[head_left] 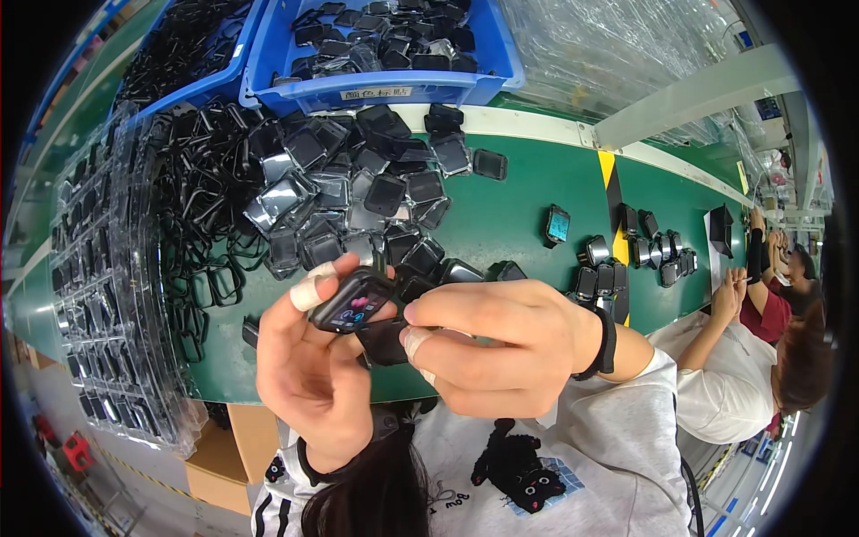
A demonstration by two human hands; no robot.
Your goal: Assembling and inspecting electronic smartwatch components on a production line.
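Observation:
My left hand [309,380] holds a smartwatch [352,302] without its strap, gripped between thumb and fingers. Its screen is lit with coloured figures. My right hand [506,345] comes in from the right, its thumb and fingers closed on a dark, square, glossy piece [383,342] just under the watch. Part of that piece is hidden behind the fingers. Pale tape wraps fingertips on both hands. Beyond my hands, a heap of black square watch-sized pieces [385,195], many in clear film, covers the green table [528,152].
Black rectangular frames [215,279] lie left of the heap, beside stacked clear trays [107,295]. Two blue bins [295,97] hold black parts at the back. On the right, a lit watch [557,224] and several dark watches [601,277] lie by yellow-black tape [619,242]. A co-worker [734,376] sits beyond.

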